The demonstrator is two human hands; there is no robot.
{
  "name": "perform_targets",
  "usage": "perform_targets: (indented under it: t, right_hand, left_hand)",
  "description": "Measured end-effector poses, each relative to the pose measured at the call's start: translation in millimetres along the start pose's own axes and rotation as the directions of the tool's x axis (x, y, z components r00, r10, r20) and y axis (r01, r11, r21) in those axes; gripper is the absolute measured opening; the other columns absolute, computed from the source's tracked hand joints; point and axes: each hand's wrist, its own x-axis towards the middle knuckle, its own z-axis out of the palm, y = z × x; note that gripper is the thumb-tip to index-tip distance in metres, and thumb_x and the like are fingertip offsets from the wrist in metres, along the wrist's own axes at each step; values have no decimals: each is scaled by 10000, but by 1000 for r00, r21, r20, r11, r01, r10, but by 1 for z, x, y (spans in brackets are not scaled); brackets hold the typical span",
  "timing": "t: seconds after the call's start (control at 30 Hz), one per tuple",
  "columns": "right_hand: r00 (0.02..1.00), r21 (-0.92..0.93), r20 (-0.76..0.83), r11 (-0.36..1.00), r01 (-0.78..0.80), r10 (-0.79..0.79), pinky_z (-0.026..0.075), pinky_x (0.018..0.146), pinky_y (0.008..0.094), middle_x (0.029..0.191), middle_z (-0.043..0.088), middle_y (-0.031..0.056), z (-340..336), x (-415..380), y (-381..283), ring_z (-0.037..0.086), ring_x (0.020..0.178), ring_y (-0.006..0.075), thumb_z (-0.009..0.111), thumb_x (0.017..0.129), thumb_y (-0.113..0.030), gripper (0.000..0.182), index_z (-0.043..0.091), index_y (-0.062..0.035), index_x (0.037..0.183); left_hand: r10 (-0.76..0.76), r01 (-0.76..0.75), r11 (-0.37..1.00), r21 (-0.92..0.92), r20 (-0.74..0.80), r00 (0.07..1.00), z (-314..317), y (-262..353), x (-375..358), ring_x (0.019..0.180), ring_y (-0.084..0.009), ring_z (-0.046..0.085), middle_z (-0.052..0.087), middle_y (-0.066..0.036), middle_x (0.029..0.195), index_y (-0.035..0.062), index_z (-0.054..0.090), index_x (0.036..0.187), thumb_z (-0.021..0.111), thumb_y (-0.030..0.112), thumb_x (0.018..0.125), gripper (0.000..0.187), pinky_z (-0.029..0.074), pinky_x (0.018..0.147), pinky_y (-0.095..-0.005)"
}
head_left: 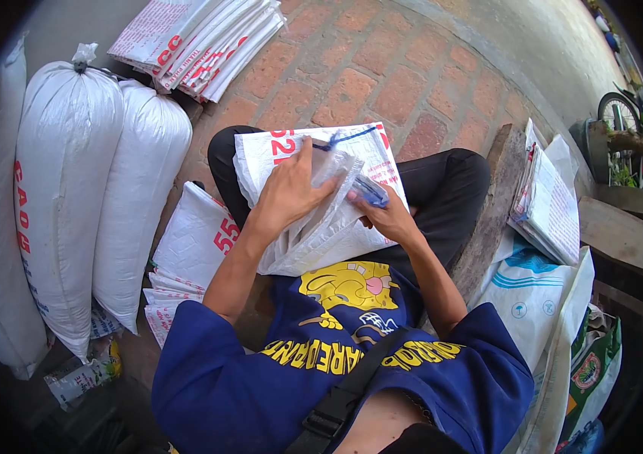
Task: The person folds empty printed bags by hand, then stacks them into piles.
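Observation:
A bundle of folded white woven sacks (272, 163) with red print lies across my lap. A dark blue string (355, 135) runs over its upper part. My left hand (291, 193) rests on the bundle, its index finger stretched towards the string and its thumb spread against a lifted fold. My right hand (391, 218) is closed around a small blue see-through tool (371, 192), whose exact kind I cannot make out. That tool is close to the raised edge of the sack layer. Some fingers of both hands are hidden.
Full white sacks (68, 181) stand at the left. A stack of folded sacks (200, 45) lies at the upper left, and more folded sacks (193, 234) are beside my left knee. On the right, another pile (548, 204) sits near a wooden plank (494, 204). The floor (352, 91) is brick.

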Motion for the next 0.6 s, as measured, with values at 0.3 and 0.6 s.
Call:
perform_targets:
  t: [0.3, 0.6]
  right_hand:
    - [998, 77, 50, 996, -34, 30, 373, 466, 252, 637, 563, 38, -15, 2, 29, 503, 506, 102, 579, 957, -340, 320, 593, -28, 886]
    - [991, 907, -62, 407, 106, -121, 580, 540, 190, 896, 625, 91, -189, 67, -15, 637, 665, 120, 494, 932, -37, 165, 557, 43, 1061]
  left_hand:
    - [-270, 253, 926, -281, -21, 963, 3, -19, 22, 716, -351, 648, 632, -283, 837, -98, 617, 902, 521, 331, 957, 444, 473, 649, -428]
    - [-5, 329, 179, -927, 334, 943, -82, -27, 200, 935, -287, 667, 653, -184, 1073, -66, 605, 1084, 470, 104, 928, 267, 544, 915, -398]
